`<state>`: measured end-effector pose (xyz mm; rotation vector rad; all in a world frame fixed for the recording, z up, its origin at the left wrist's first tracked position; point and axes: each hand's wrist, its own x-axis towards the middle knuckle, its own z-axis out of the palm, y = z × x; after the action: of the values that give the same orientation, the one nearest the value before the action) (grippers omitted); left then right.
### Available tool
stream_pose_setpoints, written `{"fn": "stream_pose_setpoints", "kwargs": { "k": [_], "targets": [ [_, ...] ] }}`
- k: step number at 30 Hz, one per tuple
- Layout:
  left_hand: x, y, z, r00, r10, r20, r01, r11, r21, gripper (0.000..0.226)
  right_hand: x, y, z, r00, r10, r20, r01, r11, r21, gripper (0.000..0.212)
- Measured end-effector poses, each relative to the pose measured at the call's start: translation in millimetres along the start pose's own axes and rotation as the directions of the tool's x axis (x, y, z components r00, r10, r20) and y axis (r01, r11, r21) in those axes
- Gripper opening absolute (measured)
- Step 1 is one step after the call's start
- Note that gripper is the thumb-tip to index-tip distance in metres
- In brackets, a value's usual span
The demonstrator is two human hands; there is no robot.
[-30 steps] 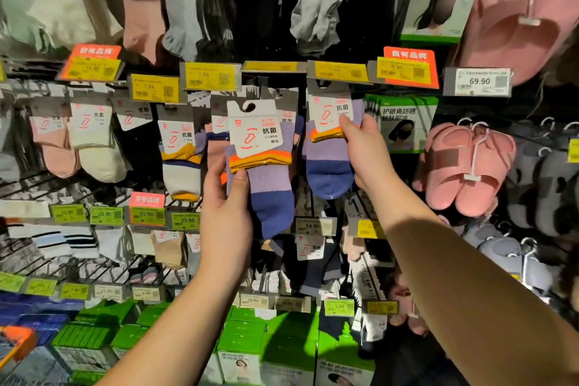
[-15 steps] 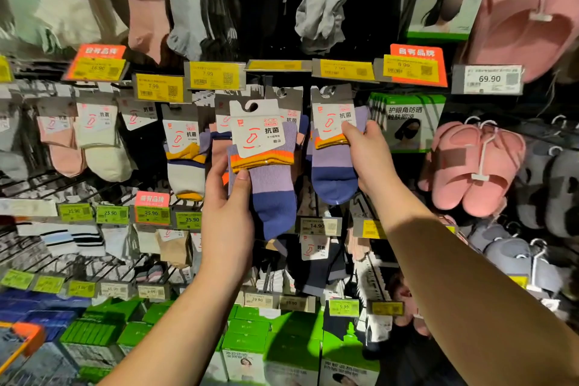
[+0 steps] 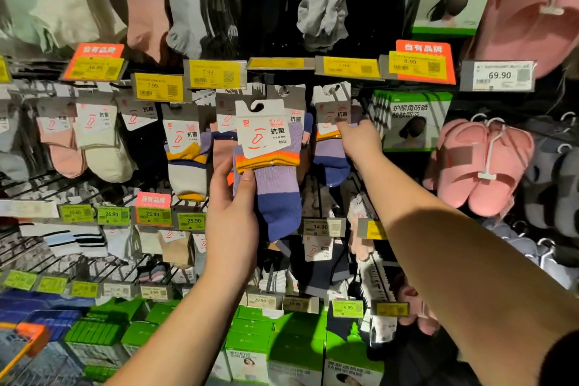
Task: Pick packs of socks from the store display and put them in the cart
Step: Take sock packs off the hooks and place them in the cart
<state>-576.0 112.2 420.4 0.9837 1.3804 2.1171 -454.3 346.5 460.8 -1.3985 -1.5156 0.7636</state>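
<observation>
My left hand (image 3: 233,216) grips a pack of lilac, navy and orange-cuffed socks (image 3: 270,172) with a white card label, held in front of the display, off its hook. My right hand (image 3: 360,141) reaches to a second matching sock pack (image 3: 330,147) that hangs on its hook just right of the first, fingers closed on its card and cuff. More sock packs (image 3: 185,160) of other colours hang to the left. An orange-edged cart corner (image 3: 29,341) shows at the bottom left.
Yellow price tags (image 3: 216,74) line the hook rails. Pink slippers (image 3: 479,163) hang at the right, green boxes (image 3: 269,341) stand on the shelf below, and green face-mask packs (image 3: 410,119) sit right of my right hand.
My left hand has kept the pack in front of the display. My right hand stays on the second hanging pack with its grip shifted slightly up onto the card.
</observation>
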Motion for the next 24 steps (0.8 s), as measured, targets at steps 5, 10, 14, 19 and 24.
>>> {"fn": "stream_pose_setpoints", "kwargs": {
  "k": [5, 10, 14, 19, 24],
  "targets": [
    [4, 2, 0, 1.000, 0.009, -0.012, -0.009, 1.000, -0.004, 0.027, 8, -2, 3, 0.999, 0.023, 0.032, -0.020, 0.994, -0.104, 0.037],
    [6, 0, -1, 1.000, 0.016, -0.014, -0.016, 1.000, 0.008, 0.031, 9, 2, 7, 1.000, 0.014, 0.020, -0.012, 0.995, -0.101, 0.040],
    [6, -2, 1, 1.000, 0.016, 0.000, -0.016, 1.000, 0.008, 0.027, 3, 8, 7, 1.000, 0.014, -0.015, -0.015, 0.998, -0.056, 0.050],
    [4, -2, 4, 1.000, 0.015, 0.020, -0.015, 1.000, -0.009, 0.029, -20, 20, 0, 0.994, -0.008, -0.111, 0.015, 0.998, 0.061, 0.056],
    [-1, -4, 8, 0.999, 0.013, 0.035, -0.013, 1.000, 0.010, 0.028, -85, 12, -9, 0.989, -0.149, -0.016, 0.146, 0.935, 0.323, 0.028]
  ]
}}
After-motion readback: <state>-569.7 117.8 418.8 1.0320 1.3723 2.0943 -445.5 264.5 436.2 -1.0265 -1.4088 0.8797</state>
